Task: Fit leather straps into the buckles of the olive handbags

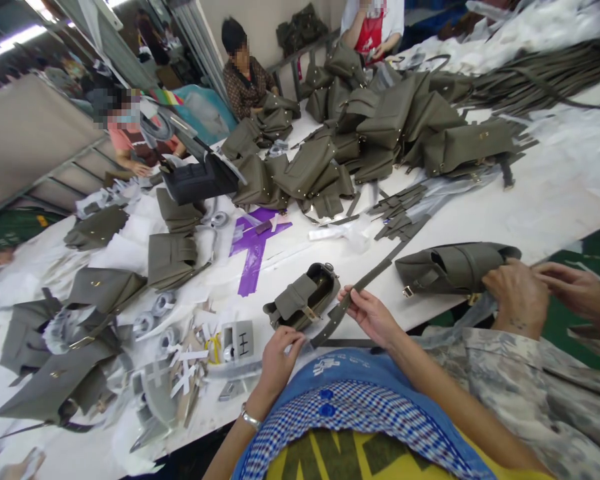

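Note:
An olive-green strap [365, 281] with small metal studs slants up and away in front of my apron. My right hand [373, 317] is closed around it, thumb and fingers pinching its middle. At the strap's near end my left hand [281, 353], with a bracelet on the wrist, pinches a bit of clear plastic film [307, 345]. Just beyond my hands sits a small olive bag [295, 300], its top open and a tab with a gold-coloured clasp at the front.
At right, a co-worker's hands [517, 297] work at another olive bag [453, 267]. A heap of olive bags [380, 120] covers the far table. Tape rolls [163, 303], a grey tape block [237, 340] and scraps lie left. Purple tape [255, 257] marks the tabletop. People sit opposite.

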`<control>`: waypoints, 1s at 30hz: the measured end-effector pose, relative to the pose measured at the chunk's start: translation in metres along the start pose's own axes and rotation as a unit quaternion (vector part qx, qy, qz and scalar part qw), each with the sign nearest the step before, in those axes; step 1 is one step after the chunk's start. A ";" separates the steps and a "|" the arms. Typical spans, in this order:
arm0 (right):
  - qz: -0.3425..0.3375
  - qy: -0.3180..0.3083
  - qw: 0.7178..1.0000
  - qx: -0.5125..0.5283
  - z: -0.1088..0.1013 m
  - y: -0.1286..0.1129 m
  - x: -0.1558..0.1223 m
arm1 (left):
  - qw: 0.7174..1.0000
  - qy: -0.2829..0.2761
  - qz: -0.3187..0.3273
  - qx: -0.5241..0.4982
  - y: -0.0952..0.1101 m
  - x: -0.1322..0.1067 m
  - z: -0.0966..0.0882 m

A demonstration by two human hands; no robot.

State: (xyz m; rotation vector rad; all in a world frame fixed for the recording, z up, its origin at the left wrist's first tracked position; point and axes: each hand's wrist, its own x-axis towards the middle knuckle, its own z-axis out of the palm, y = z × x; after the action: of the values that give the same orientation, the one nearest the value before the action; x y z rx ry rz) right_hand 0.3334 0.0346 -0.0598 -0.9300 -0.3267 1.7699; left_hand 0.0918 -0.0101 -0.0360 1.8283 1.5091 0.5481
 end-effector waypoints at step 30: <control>-0.129 -0.132 0.682 -0.708 0.041 0.009 0.062 | 0.995 0.049 -0.071 0.046 -0.030 0.087 -0.029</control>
State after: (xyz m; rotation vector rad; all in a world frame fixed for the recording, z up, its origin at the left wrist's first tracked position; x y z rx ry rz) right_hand 0.2892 0.0946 -0.0655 -1.4954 -2.1057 1.1167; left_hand 0.0712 0.0840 -0.0479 1.7669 1.7408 0.5142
